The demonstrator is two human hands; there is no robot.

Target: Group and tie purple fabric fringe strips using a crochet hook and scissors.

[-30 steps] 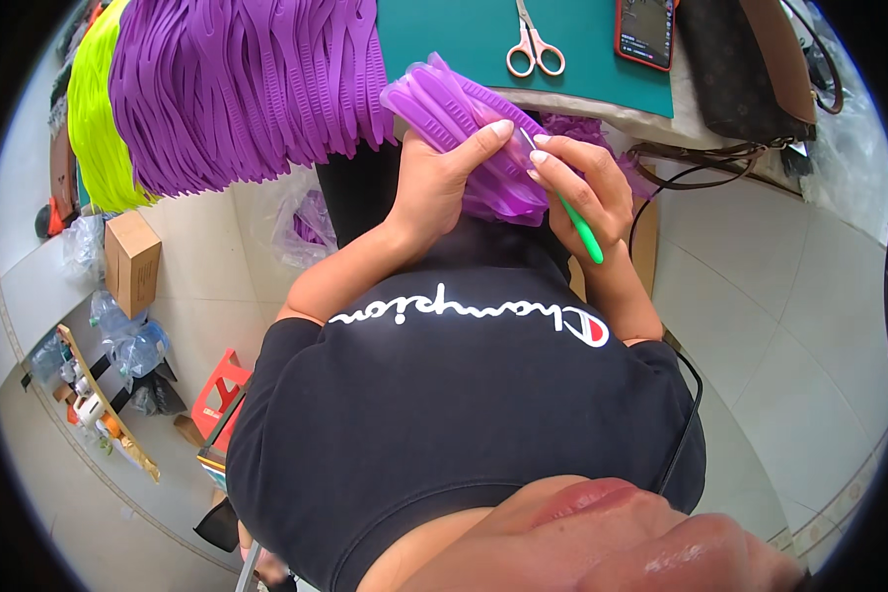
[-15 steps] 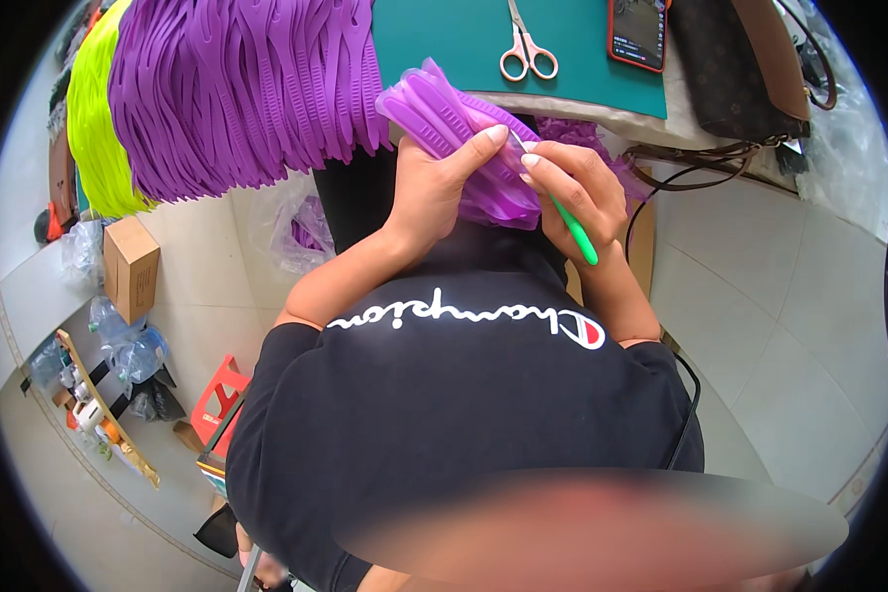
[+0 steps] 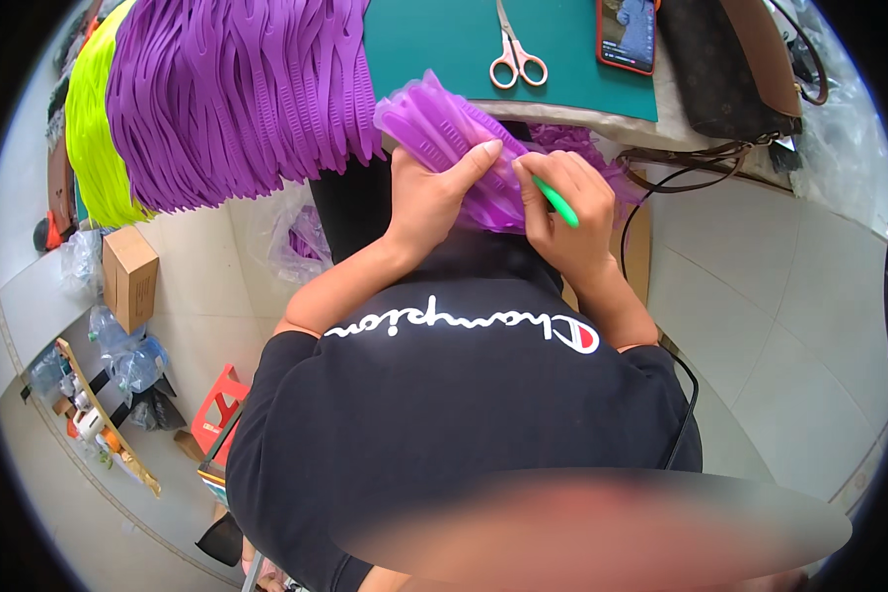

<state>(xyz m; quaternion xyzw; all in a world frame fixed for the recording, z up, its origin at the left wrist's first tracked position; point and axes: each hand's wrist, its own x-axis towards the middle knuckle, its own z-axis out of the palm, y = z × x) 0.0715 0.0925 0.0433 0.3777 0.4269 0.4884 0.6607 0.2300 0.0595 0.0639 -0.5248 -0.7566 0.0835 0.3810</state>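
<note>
My left hand (image 3: 429,197) is closed on a bundle of soft, translucent purple rubber straps (image 3: 432,123), its thumb pressed across the top. The straps carry ridged rows and fan out toward the upper left. Against the right side of this bundle, my right hand (image 3: 584,202) grips a slim tool with a green handle (image 3: 558,203). The handle's end points down and to the right, while the tool's tip is hidden by my fingers and the purple straps.
Purple straps (image 3: 237,99) drape over the table's left edge beside lime-yellow ones (image 3: 94,148). On the green mat (image 3: 434,49) lie pink-handled scissors (image 3: 518,69) and a phone (image 3: 627,35). A brown bag (image 3: 725,79) stands right. Below are more purple pieces (image 3: 562,138) and a cardboard box (image 3: 130,276).
My right hand has rolled over and closed more tightly around the green-handled tool, hiding its metal tip, seen earlier. The left hand keeps its hold on the straps. The view has shifted slightly.
</note>
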